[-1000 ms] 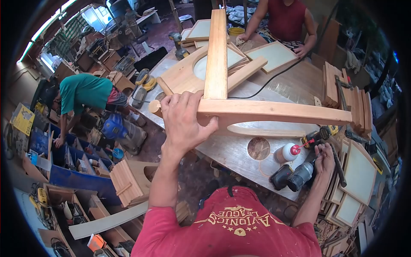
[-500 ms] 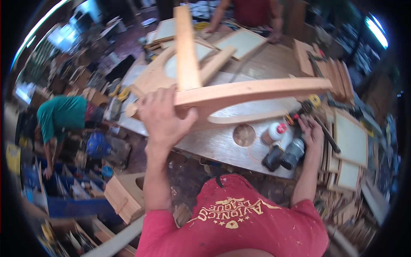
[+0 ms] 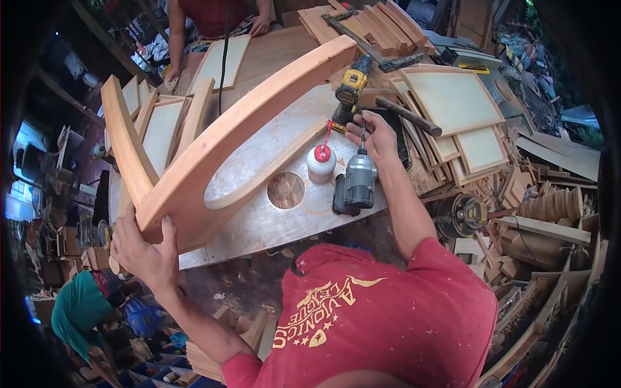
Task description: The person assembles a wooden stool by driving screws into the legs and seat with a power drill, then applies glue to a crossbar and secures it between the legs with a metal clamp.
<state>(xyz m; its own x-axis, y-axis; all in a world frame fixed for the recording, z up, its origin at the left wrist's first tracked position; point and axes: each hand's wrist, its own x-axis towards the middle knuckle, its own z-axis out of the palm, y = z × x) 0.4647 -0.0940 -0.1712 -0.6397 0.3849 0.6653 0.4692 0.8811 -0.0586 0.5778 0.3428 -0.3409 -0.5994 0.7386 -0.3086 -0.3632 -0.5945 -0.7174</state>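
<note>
My left hand [image 3: 145, 252] is closed around the near corner of a curved wooden frame [image 3: 249, 113], thumb on the near face. The frame is tilted up over a silver-topped workbench [image 3: 255, 229], with another curved leg rising at its left. At the right, my right hand [image 3: 378, 139] pinches the thin bit [image 3: 363, 136] of a grey cordless driver [image 3: 359, 181], which stands on the bench. Just left of the driver is a white bottle with a red cap [image 3: 321, 167]. Beyond my fingers lies a yellow and black drill [image 3: 351, 84].
A dark bar [image 3: 409, 116] lies across stacked cream panels [image 3: 453, 103] on the right. Behind them are a clamp [image 3: 362, 42] and wood strips [image 3: 394, 26]. One person [image 3: 220, 16] stands across the bench; another in green [image 3: 81, 310] bends at lower left. The bench has a round hole [image 3: 286, 191].
The view has turned to the right. My right hand has closed its fingers at the driver's bit, and the driver now stands more upright. My left hand still grips the frame.
</note>
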